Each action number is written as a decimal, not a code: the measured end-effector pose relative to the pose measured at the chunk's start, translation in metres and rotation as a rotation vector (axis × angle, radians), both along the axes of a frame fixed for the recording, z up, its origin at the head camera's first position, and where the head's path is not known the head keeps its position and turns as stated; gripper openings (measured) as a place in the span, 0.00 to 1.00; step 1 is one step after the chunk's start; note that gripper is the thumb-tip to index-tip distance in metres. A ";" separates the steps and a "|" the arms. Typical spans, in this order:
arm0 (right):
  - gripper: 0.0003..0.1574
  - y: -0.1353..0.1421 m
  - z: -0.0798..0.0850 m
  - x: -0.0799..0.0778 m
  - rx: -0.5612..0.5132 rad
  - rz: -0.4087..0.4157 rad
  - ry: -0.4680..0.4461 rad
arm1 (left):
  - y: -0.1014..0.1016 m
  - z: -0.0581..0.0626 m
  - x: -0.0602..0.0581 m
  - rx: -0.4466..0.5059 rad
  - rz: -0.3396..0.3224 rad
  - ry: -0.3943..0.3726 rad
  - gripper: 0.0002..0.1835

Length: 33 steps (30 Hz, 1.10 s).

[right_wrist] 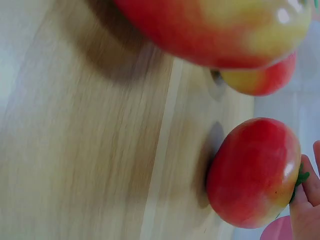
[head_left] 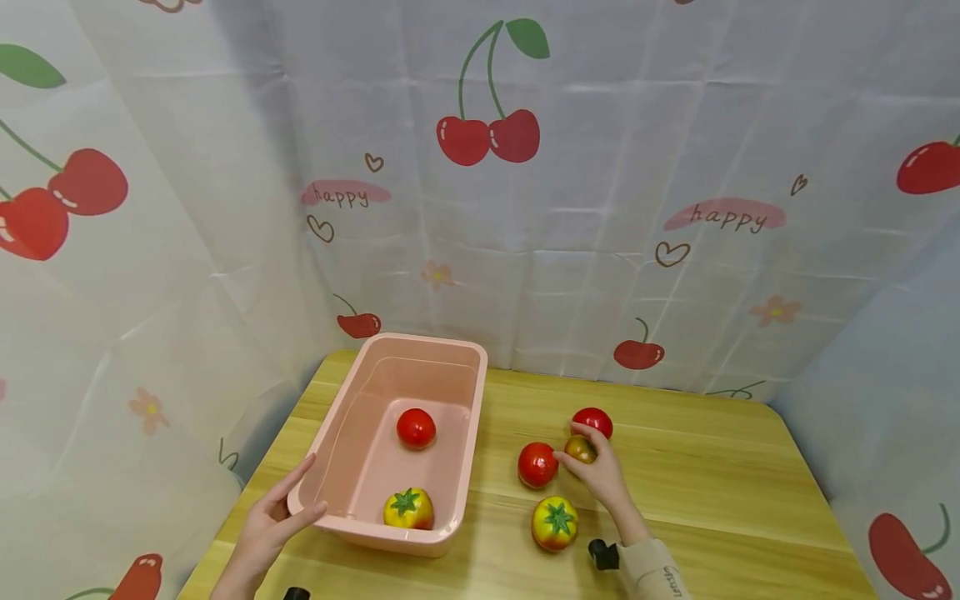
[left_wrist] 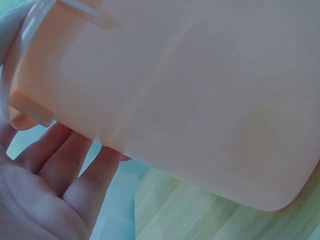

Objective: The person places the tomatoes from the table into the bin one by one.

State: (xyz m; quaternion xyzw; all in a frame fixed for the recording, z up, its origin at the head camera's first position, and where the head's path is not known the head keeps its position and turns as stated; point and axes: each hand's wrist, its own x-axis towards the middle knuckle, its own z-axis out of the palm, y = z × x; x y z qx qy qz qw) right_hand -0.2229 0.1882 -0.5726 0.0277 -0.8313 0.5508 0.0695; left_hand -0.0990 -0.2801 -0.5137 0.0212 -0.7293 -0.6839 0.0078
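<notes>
My left hand (head_left: 258, 533) grips the near left corner of a pink plastic basin (head_left: 480, 408), thumb over the rim and fingers outside; the left wrist view shows the basin's outer wall (left_wrist: 190, 100) close up. My right hand (head_left: 600, 479) reaches over a brownish-green tomato (head_left: 581, 449), thumb and index finger spread around its top. In the right wrist view this tomato (right_wrist: 254, 172) has a red and yellow side, with fingers (right_wrist: 311, 187) at its green stem. Two red tomatoes (head_left: 537, 464) (head_left: 592, 423) and a yellow-red one (head_left: 555, 523) lie beside the hand.
Inside the basin sit a red tomato (head_left: 416, 428) and a yellow-red tomato (head_left: 408, 508) with a green leafy top. The wooden table (head_left: 720, 467) is enclosed by a cherry-printed curtain (head_left: 585, 275) at the back and sides.
</notes>
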 end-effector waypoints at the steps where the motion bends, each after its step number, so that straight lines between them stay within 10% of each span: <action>1: 0.39 0.001 0.000 0.000 0.005 -0.005 0.000 | 0.000 0.000 0.000 0.003 0.001 -0.003 0.37; 33: 0.46 0.029 -0.030 0.009 0.087 -0.060 -0.149 | 0.004 0.004 0.001 0.011 0.016 0.006 0.37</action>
